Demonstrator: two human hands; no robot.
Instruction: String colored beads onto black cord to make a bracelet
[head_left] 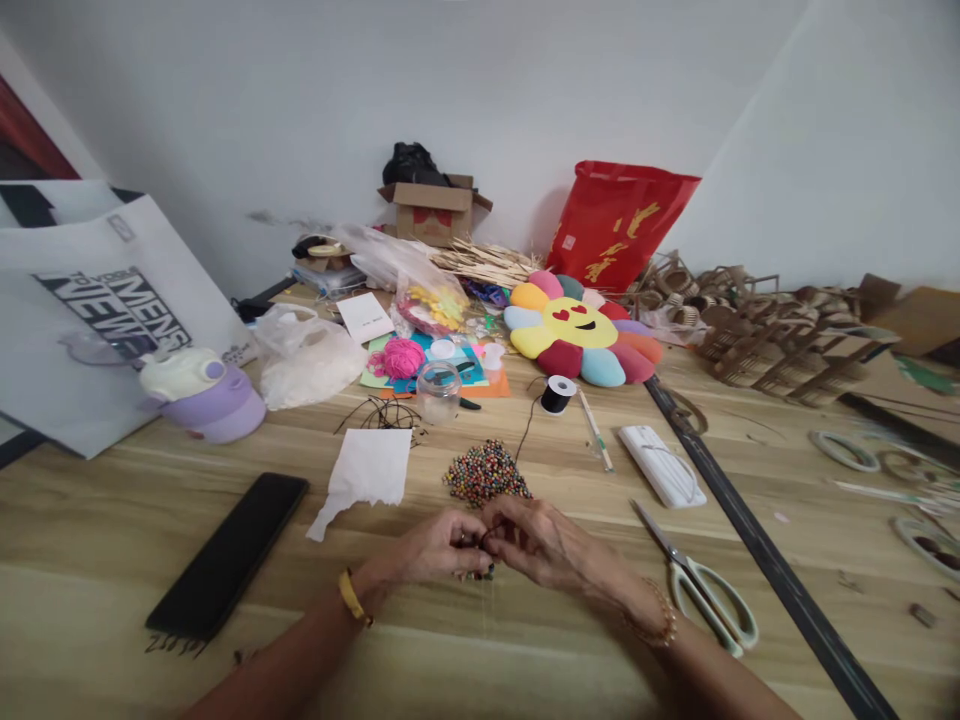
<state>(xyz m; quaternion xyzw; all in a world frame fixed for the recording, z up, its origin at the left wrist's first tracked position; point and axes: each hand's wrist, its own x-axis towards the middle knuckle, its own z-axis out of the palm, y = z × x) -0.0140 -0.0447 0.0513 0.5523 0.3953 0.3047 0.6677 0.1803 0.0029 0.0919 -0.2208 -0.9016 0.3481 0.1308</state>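
Note:
Just in front of a heap of small multicoloured beads (486, 472), my left hand (439, 545) and my right hand (540, 540) meet with fingertips pinched together. A short bit of dark cord (486, 540) shows between them, and both hands are closed on it. Some beads (480, 574) hang or lie just below my fingers; whether they are strung on the cord is hard to see. Behind the heap stands a spool of black cord (558, 395), its loose end running down to the beads.
Scissors (697, 580) and a white box-shaped item (660, 466) lie to the right, beside a black strip (757, 540). A black phone (229, 555) and torn white paper (367, 470) are left. Farther back are a glass jar (439, 395) and a flower cushion (574, 325).

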